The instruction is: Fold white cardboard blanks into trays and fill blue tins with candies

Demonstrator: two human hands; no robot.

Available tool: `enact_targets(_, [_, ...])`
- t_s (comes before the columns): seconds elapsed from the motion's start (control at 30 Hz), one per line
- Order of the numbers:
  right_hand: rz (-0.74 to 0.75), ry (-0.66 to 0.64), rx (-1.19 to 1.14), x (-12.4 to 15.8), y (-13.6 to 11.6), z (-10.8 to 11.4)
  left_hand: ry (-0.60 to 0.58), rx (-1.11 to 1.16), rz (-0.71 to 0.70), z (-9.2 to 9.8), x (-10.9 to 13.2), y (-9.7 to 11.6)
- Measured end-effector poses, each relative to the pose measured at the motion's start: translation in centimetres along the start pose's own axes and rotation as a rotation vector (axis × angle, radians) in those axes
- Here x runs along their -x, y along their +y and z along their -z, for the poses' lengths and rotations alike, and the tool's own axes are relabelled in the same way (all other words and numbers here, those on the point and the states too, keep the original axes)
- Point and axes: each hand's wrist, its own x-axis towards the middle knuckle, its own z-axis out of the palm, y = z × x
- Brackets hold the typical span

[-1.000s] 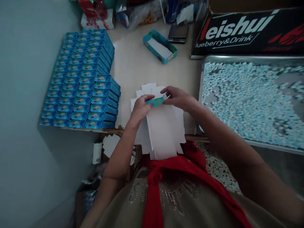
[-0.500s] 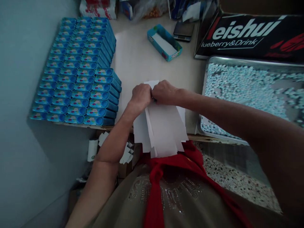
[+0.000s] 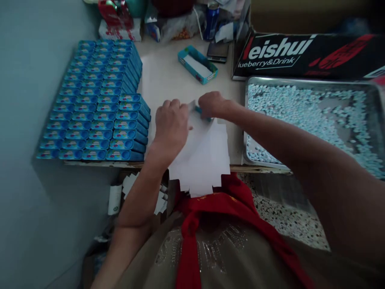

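In front of me a white card box blank [image 3: 204, 160] with notched flaps lies over the table's front edge, reaching towards my red apron. At its far end a piece of the card stands bent up between my hands, with a little blue printed side showing. My left hand [image 3: 172, 125] is closed on the left edge of this raised card, fingers curled and thumb towards the middle. My right hand [image 3: 212, 106] grips its right corner, slightly blurred by motion. Beyond them sits a folded, open blue box tray [image 3: 197, 64], white inside.
Rows of blue packs [image 3: 96, 100] stand stacked on the left by the wall. A metal tray [image 3: 279, 79] of small pale-blue and white tablets lies on the right, before a black carton [image 3: 282, 56]. A dark flat device [image 3: 218, 52] and a blue can [image 3: 212, 20] are behind.
My hands have moved apart and the folded card between them has swung up off the flat blank, its blue side now showing. The view has shifted slightly right.
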Motion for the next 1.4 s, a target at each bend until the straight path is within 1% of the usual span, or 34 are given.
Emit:
enact_targets(0.03, [-0.051, -0.078, 0.063, 0.7, 0.8, 1.2, 0.001, -0.045, -0.059, 0.9, 1.9, 1.3])
enact_targets(0.07, [-0.099, -0.168, 0.118, 1.7, 1.3, 2.2, -0.021, -0.103, -0.1, 1.4, 3.9, 2.5])
enact_targets(0.1, [-0.141, -0.257, 0.155, 2.9, 1.7, 3.0, -0.048, -0.163, -0.127, 1.6, 5.9, 3.3])
enact_targets(0.13, [-0.171, -0.331, 0.167, 4.2, 1.7, 3.6, -0.076, -0.218, -0.141, 1.4, 7.6, 3.8])
enact_targets(0.2, [-0.226, -0.45, 0.164, 6.9, 1.3, 4.1, -0.114, -0.295, -0.137, 0.0, 10.4, 4.0])
enact_targets(0.23, [-0.251, -0.493, 0.151, 8.0, 1.0, 4.2, -0.12, -0.317, -0.126, -1.1, 11.3, 3.8])
enact_targets(0.3, [-0.278, -0.535, 0.093, 9.3, 0.4, 4.1, -0.097, -0.351, -0.094, -3.4, 12.3, 3.3])
enact_targets(0.37, [-0.28, -0.54, 0.03, 9.7, 0.3, 4.1, -0.033, -0.38, -0.052, -5.2, 12.6, 2.8])
enact_targets(0.4, [-0.278, -0.538, 0.018, 9.7, 0.4, 4.2, -0.004, -0.384, -0.029, -5.9, 12.4, 2.6])
enact_targets(0.43, [-0.272, -0.519, 0.028, 9.8, 0.6, 4.4, 0.015, -0.377, -0.006, -6.2, 12.1, 2.5])
enact_targets(0.47, [-0.263, -0.47, 0.052, 10.1, 0.8, 4.5, 0.02, -0.357, 0.017, -6.4, 11.7, 2.4])
enact_targets(0.5, [-0.257, -0.382, 0.079, 10.5, 1.0, 4.6, 0.01, -0.328, 0.038, -6.3, 11.2, 2.2])
enact_targets(0.57, [-0.212, -0.107, 0.099, 12.1, 1.3, 4.6, -0.038, -0.251, 0.077, -5.9, 9.9, 1.8])
enact_targets(0.6, [-0.155, 0.033, 0.084, 13.2, 1.4, 4.4, -0.067, -0.205, 0.098, -5.6, 9.2, 1.5])
enact_targets(0.63, [-0.07, 0.141, 0.06, 14.4, 1.3, 4.0, -0.099, -0.154, 0.123, -5.3, 8.4, 1.1])
enact_targets(0.67, [0.035, 0.203, 0.035, 15.6, 1.2, 3.3, -0.136, -0.097, 0.151, -5.0, 7.7, 0.7])
enact_targets(0.7, [0.145, 0.221, 0.024, 16.8, 1.0, 2.5, -0.18, -0.035, 0.18, -4.9, 7.0, 0.2])
enact_targets(0.73, [0.236, 0.209, 0.028, 17.8, 0.7, 1.6, -0.228, 0.024, 0.21, -4.7, 6.3, -0.4])
enact_targets(0.77, [0.293, 0.186, 0.04, 18.7, 0.3, 0.6, -0.274, 0.078, 0.236, -4.7, 5.7, -1.0])
enact_targets(0.83, [0.311, 0.155, 0.072, 19.6, -0.4, -1.3, -0.357, 0.159, 0.267, -4.7, 4.8, -2.0])
enact_targets(0.9, [0.262, 0.166, 0.099, 19.8, -1.1, -2.7, -0.426, 0.188, 0.267, -4.9, 4.5, -2.5])
enact_targets(0.93, [0.236, 0.182, 0.11, 19.8, -1.3, -3.2, -0.435, 0.177, 0.253, -4.9, 4.6, -2.6])
enact_targets(0.97, [0.217, 0.192, 0.123, 19.7, -1.5, -3.5, -0.413, 0.145, 0.227, -5.0, 5.0, -2.5])
enact_targets(1.0, [0.206, 0.196, 0.137, 19.5, -1.6, -3.8, -0.362, 0.092, 0.186, -5.1, 5.6, -2.3])
enact_targets(1.1, [0.212, 0.151, 0.182, 19.2, -1.7, -4.2, -0.148, -0.133, 0.017, -5.6, 8.5, -1.3])
enact_targets(1.13, [0.219, 0.127, 0.197, 19.1, -1.7, -4.2, -0.111, -0.199, -0.03, -5.9, 9.4, -1.0])
enact_targets(1.17, [0.228, 0.106, 0.213, 19.0, -1.7, -4.3, -0.102, -0.251, -0.059, -6.2, 10.2, -0.9])
enact_targets(1.23, [0.234, 0.087, 0.251, 18.8, -1.8, -4.3, -0.122, -0.317, -0.056, -6.9, 11.0, -0.8])
enact_targets(1.33, [0.225, 0.092, 0.305, 18.5, -2.1, -4.5, -0.186, -0.382, 0.014, -7.5, 10.1, -1.3])
enact_targets(1.4, [0.212, 0.077, 0.32, 18.1, -2.3, -4.5, -0.234, -0.411, 0.016, -7.5, 8.9, -1.8])
